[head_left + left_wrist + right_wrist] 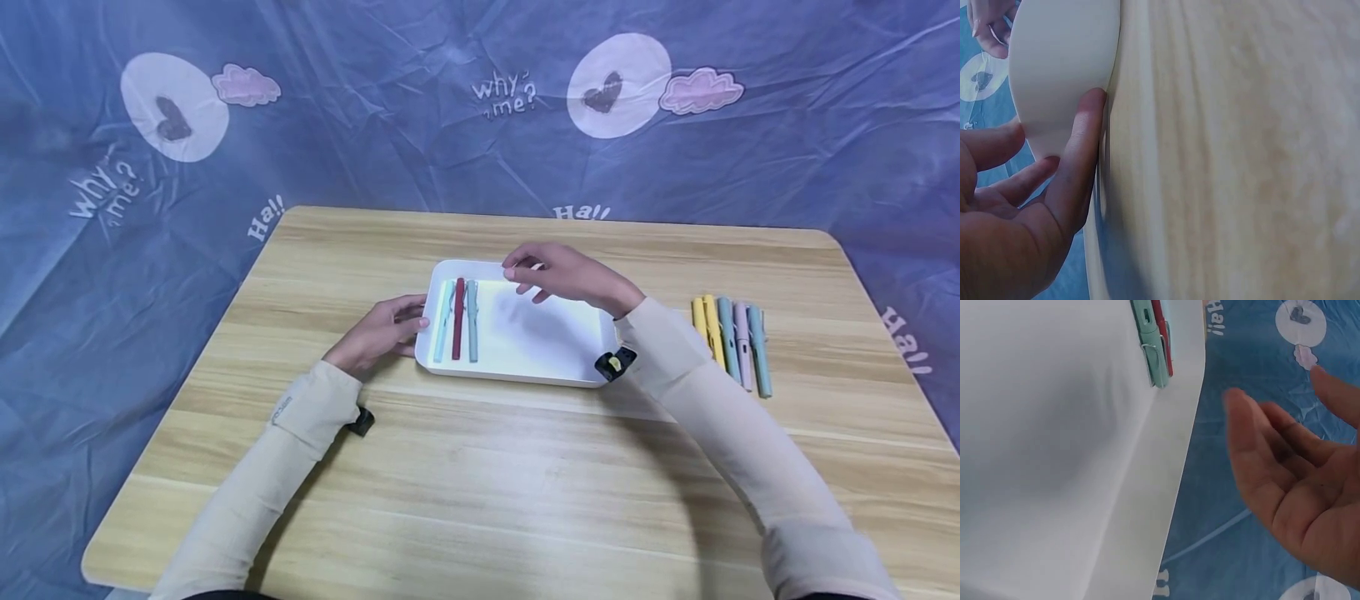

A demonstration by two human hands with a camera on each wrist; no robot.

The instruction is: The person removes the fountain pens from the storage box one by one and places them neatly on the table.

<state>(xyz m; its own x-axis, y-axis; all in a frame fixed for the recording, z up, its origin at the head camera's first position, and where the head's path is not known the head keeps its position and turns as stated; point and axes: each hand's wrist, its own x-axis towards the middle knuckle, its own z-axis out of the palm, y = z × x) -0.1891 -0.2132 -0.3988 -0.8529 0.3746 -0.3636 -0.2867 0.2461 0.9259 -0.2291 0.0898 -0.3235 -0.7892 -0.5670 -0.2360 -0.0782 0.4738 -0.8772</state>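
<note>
A shallow white tray [540, 367] lies on the table. Inside its left end, a pale blue pen [443, 321], a dark red pen [458, 319] and a teal pen [472, 322] stand side by side. My left hand [384, 329] holds the tray's left end, thumb at the rim and fingers against the outer wall, as the left wrist view shows. Over the tray's far side hovers my right hand [558, 271], fingers loosely bent and nothing between them. The right wrist view catches that hand [1304, 481] beyond the tray's wall, near the clip ends of the pens.
To the right of the tray, a row of several pens lies on the wooden table [480, 483]: yellow pens [714, 332], teal pens [759, 354] and a lavender pen [742, 346]. A blue printed cloth [420, 142] hangs behind the table's far edge.
</note>
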